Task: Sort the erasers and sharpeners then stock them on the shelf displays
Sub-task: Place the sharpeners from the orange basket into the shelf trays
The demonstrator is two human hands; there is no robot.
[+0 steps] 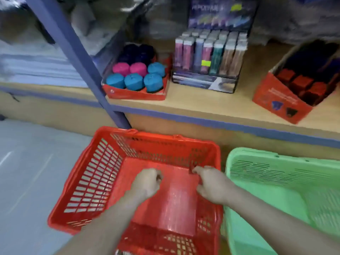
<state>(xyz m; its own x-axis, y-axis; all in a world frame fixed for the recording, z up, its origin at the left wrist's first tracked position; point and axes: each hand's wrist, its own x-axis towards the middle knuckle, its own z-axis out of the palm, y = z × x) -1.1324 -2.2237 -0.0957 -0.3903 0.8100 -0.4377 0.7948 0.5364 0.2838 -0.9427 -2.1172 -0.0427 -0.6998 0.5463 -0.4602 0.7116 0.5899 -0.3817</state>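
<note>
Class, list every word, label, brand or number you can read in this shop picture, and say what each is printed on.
Nothing here reads clearly.
Header card above the boxed packs: large pale lettering, too blurred to read.
Red box on the right: white print lines, too blurred.
Red tray of round items: small white mark, too small.
Yellow-green sticker on one pack: no legible print.

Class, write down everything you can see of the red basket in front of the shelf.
The red basket is rectangular, plastic-looking, with slotted walls and a smooth solid floor. It stands upright on the grey floor below the shelf, close beside a green basket on its right. Both hands reach inside: the left hand curled above its floor, the right hand with fingertips at its right wall. Whether either holds anything is unclear.
</note>
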